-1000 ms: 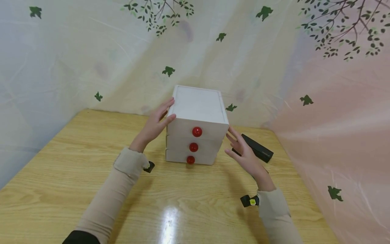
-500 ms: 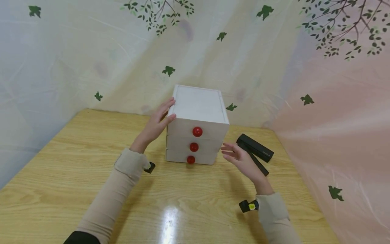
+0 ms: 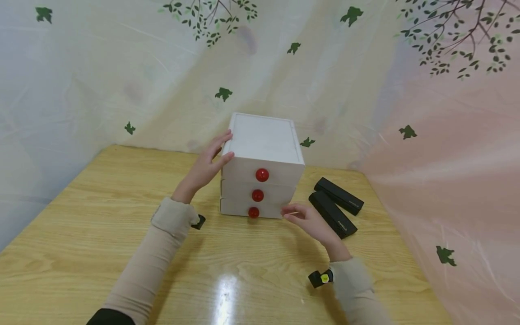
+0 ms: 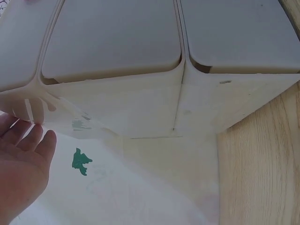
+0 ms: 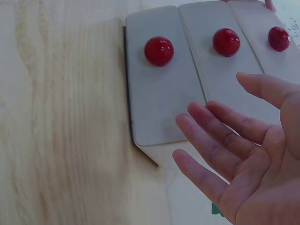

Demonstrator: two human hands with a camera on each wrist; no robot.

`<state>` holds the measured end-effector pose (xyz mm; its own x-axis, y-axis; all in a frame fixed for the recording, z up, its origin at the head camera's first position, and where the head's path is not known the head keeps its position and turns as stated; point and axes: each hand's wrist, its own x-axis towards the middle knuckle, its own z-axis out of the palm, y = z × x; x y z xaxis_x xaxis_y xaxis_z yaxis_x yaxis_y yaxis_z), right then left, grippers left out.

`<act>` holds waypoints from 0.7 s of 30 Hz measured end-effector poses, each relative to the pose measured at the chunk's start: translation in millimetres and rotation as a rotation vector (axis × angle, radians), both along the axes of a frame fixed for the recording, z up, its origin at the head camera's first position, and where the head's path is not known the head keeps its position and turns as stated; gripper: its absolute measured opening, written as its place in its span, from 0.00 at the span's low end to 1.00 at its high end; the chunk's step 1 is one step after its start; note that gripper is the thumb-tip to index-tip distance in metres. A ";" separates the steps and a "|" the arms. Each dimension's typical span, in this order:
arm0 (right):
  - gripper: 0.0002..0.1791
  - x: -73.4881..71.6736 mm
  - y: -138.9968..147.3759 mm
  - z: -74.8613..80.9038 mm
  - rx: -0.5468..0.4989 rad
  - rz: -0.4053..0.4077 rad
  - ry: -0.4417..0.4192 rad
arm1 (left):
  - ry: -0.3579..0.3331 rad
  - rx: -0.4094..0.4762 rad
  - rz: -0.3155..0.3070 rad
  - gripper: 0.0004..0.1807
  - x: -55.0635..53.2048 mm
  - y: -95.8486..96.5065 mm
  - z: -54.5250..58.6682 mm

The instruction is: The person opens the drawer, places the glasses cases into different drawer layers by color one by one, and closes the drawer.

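Note:
A white three-drawer box stands on the wooden table, its drawers all closed. Each drawer front has a round red knob, the top knob being highest and the bottom knob nearest the table. My left hand rests against the box's upper left side, fingers extended along the edge; in the left wrist view its fingertips touch the side wall. Near the box's lower right front corner is my right hand, holding nothing. The right wrist view shows its fingers spread and relaxed before the drawer fronts.
Two black oblong cases, a nearer case and a farther case, lie right of the box, beyond the right hand. A leaf-printed curtain hangs behind and beside the table.
My right hand has moved down and left, from the box's upper right side to its lower right front corner, uncovering the nearer black case. The left hand and box have stayed put.

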<state>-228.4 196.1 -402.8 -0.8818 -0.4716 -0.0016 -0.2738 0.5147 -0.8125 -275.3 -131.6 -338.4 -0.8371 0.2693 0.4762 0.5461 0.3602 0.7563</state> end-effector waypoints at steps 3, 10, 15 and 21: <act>0.20 0.0 -7.2 -4.3 0.015 0.005 0.007 | 0.002 -0.010 0.007 0.32 0.8 -0.9 -0.1; 0.20 -1.3 -20.4 -13.7 0.005 0.006 -0.014 | 0.005 -0.019 0.013 0.32 2.4 -0.7 1.6; 0.19 -2.0 -29.5 -17.8 0.008 -0.035 -0.046 | 0.006 -0.015 0.017 0.31 2.5 -0.5 1.2; 0.21 -2.8 -38.3 -23.2 -0.082 -0.033 -0.130 | 0.018 -0.010 0.024 0.31 0.6 -0.4 -0.4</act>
